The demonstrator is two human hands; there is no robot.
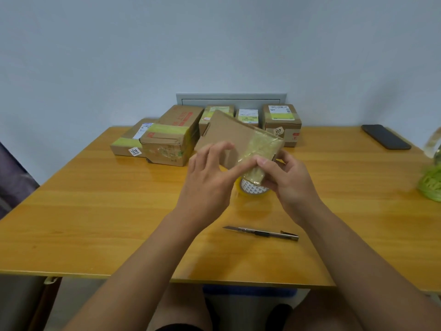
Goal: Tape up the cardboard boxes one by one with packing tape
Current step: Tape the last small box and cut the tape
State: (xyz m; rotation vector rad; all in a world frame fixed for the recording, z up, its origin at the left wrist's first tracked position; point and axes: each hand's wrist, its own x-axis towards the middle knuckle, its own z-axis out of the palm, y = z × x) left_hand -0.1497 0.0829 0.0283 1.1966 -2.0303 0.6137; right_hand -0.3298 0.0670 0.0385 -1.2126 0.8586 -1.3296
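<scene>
Yellow wooden surface [95, 211] carries everything: both hands hold a flat cardboard box [232, 137] tilted above it, right hand [286, 180] gripping its taped end, left hand [210, 177] fingers pressing tape. Tape roll [253, 188] sits beneath; knife [261, 233] nearer the edge, bare wood around.

surface [95, 211]: yellow-orange wood grain | far edge: taped cardboard boxes [170, 139] clustered by the wall | centre: tape roll [253, 188] | near edge: utility knife [261, 233], blade out | right rear: dark phone [385, 136] | right edge: green bundle [432, 182]
</scene>
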